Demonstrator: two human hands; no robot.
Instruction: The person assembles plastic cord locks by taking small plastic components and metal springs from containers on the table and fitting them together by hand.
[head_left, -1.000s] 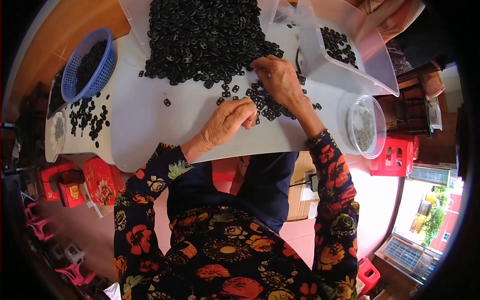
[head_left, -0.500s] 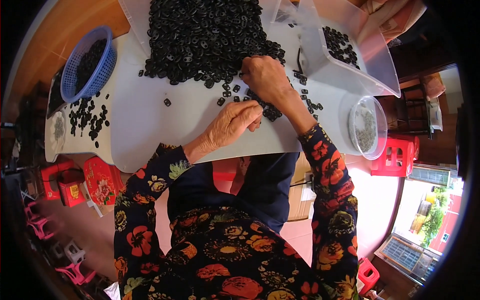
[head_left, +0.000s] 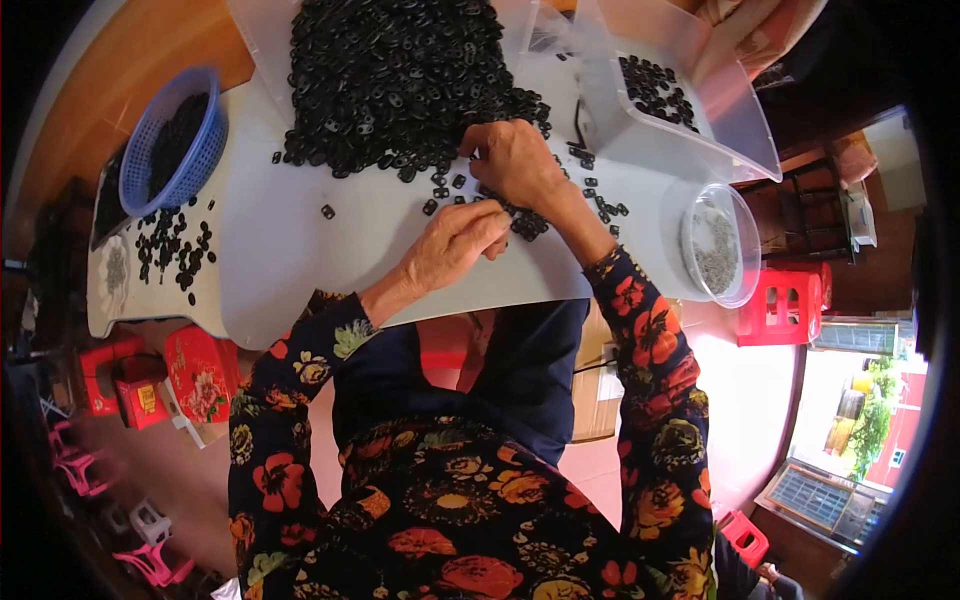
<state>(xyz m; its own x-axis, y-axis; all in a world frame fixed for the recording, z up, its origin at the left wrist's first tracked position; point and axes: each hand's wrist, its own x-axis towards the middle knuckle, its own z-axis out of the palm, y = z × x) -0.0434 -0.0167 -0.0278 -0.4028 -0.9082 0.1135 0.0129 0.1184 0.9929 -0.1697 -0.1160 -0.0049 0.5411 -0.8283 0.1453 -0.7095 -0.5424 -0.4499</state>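
A large heap of small black oval pieces with two holes (head_left: 395, 80) covers the far middle of the white table (head_left: 300, 270). My right hand (head_left: 520, 168) is at the heap's near right edge, its thumb and forefinger bent together; whatever is between the fingertips is too small to make out. Just nearer and to the left, my left hand (head_left: 450, 245) is closed, fingers curled under, its contents hidden. Several loose black pieces (head_left: 525, 222) lie under and beside my right hand. One single piece (head_left: 328, 212) sits apart to the left.
At the left stands a blue basket (head_left: 207, 150) with black pieces inside, and scattered black pieces (head_left: 175, 245) lie below it. A clear plastic box (head_left: 690, 150) at the right holds more pieces. Near it is a round clear tub (head_left: 745, 270) with small greyish bits.
The whole view has shifted slightly. My right hand's thumb and forefinger have moved a little at the heap's edge. My left hand stays about the same. Part of another person appears at the lower right.
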